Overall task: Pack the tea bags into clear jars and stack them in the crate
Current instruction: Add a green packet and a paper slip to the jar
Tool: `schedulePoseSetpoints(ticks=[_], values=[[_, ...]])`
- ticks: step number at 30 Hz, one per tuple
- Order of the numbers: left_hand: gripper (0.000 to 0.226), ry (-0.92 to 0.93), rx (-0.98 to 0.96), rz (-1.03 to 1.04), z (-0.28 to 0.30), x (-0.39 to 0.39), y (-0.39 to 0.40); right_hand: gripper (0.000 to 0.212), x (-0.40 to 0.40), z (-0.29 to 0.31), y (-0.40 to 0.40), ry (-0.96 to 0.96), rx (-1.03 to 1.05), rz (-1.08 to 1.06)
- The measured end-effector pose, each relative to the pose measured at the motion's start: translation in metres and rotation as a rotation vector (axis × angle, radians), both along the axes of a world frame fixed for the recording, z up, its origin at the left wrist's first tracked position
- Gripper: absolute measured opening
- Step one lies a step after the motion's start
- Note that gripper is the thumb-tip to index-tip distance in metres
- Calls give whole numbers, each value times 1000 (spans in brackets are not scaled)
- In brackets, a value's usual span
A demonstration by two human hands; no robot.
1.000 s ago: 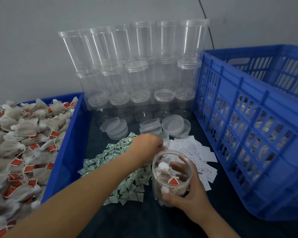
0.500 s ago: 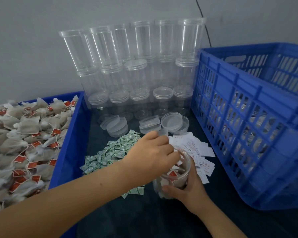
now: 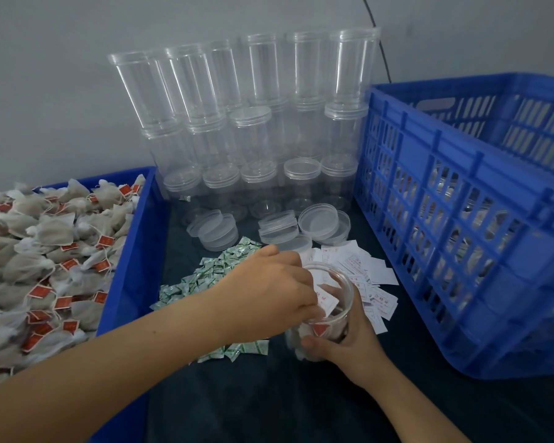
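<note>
A clear jar point(image 3: 339, 295) holding tea bags stands on the dark table in front of me. My right hand point(image 3: 349, 343) grips it from below and from the right. My left hand point(image 3: 269, 289) is over the jar's mouth and pinches a white paper slip point(image 3: 325, 298) that dips into the jar. Tea bags with red tags point(image 3: 45, 251) fill the blue bin at the left. The big blue crate point(image 3: 461, 219) stands at the right, with jars showing dimly through its slotted wall.
Empty clear jars point(image 3: 253, 123) are stacked against the wall. Loose lids point(image 3: 218, 228) lie in front of them. Small green-and-white packets point(image 3: 205, 276) and white slips point(image 3: 365, 270) are spread on the table around the jar.
My left hand came from the slips at the back to the jar's mouth and now holds a white slip partly inside it. My right hand kept its hold on the jar.
</note>
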State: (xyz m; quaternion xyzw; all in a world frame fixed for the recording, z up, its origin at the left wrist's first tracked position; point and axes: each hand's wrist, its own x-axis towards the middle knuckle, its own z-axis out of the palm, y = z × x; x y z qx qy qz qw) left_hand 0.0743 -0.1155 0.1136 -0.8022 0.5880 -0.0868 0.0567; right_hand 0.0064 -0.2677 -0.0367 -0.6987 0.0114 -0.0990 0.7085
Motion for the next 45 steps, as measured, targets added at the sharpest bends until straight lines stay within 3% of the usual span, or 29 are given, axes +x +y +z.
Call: schedulePoseSetpoints(ticks=[7,11,16,23,26,37,45], values=[[51,162,99,36,-5,6,13,114,-6,17,-8,52,-125,43],[41,226,-78,-22,-5,4,21,117,-10,41,-20,45,-199,37],[29,322,-405,-7,-1,10,31,113,-7,94,-34,62,-516,109],[20,370,-487,127,-12,19,32,125,10,153,-18,247,-1236,289],[21,422,-501,176,-18,21,32,126,21,163,-8,330,-1411,330],[19,678,-596,438,-35,33,38,92,40,191,12,468,-1642,458],[17,701,-483,470,-48,34,37,87,38,286,-4,459,-1586,325]])
